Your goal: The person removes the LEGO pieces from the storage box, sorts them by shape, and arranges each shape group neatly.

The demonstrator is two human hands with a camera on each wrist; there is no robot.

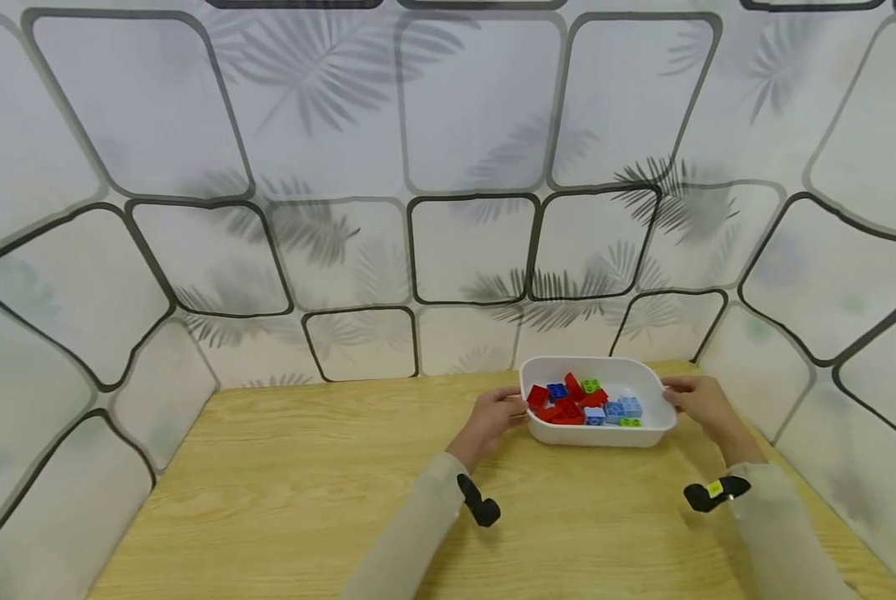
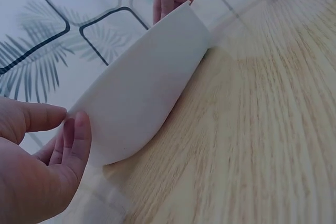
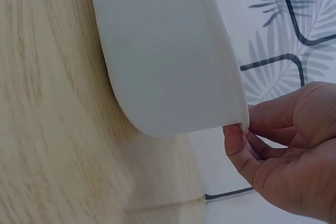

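Observation:
A white plastic bin (image 1: 598, 436) with rounded corners is at the back right of the table, close to the patterned backdrop. Inside lie red toy bricks (image 1: 568, 408), light blue bricks (image 1: 614, 410), a dark blue brick (image 1: 557, 391) and lime green bricks (image 1: 590, 386). My left hand (image 1: 494, 422) holds the bin's left end by the rim. At the other end my right hand (image 1: 706, 407) pinches the rim, with finger and thumb on either side of it in the right wrist view. The bin's white wall (image 2: 142, 82) stands close over the wood in the left wrist view.
The light wood table (image 1: 290, 483) stretches to the left and in front of the bin. Backdrop panels (image 1: 357, 258) printed with outlines and leaves close off the back and both sides. A black strap device (image 1: 480, 502) is on each sleeve.

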